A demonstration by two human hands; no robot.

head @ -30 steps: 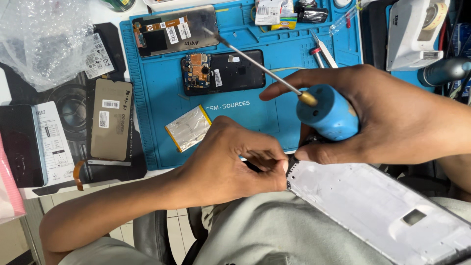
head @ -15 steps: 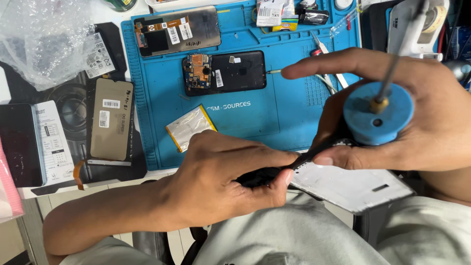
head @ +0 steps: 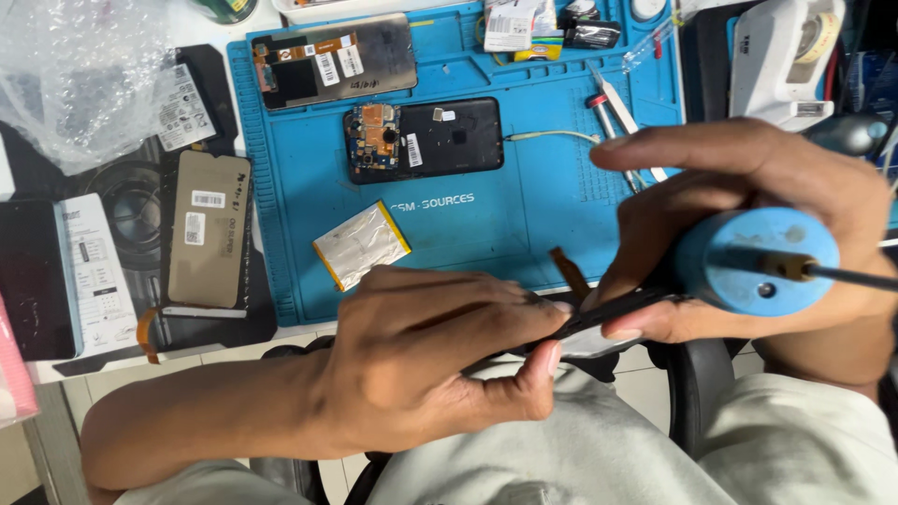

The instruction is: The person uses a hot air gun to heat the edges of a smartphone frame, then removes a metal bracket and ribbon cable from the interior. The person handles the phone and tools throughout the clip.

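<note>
**Two hands on one phone frame, edge-on over the lap**

One blue repair mat (head: pixel 299 178) lay on the desk, and on it sat one opened phone body (head: pixel 426 138) with its circuit board bared, one silver-backed panel (head: pixel 337 61) at the far left corner, and one small foil-wrapped battery (head: pixel 360 245) with a yellow edge at the near side. One pair of tweezers (head: pixel 625 117) lay to the right of the opened body. Left of the mat, one tan display panel (head: pixel 208 229) rested on a dark surface, with a wad of clear bubble wrap (head: pixel 79 79) beyond it. One white device (head: pixel 781 61) stood at the far right.

The left hand (head: pixel 440 360) came in from the near left, back of the hand upward, fingers curled closed and the thumb pressed up from below, pinching the near end of a thin dark phone frame (head: pixel 608 313) seen almost edge-on. That frame hung just off the near edge of the desk, above the lap, between the two hands.

The right hand (head: pixel 748 201) reached in from the right, its fingers bent over the far end of the frame and closed on it, while the palm also clasped one blue-handled screwdriver (head: pixel 756 260), whose dark shaft pointed off to the right. A small brown flex strip (head: pixel 569 271) stood up from the frame between the hands.
</note>
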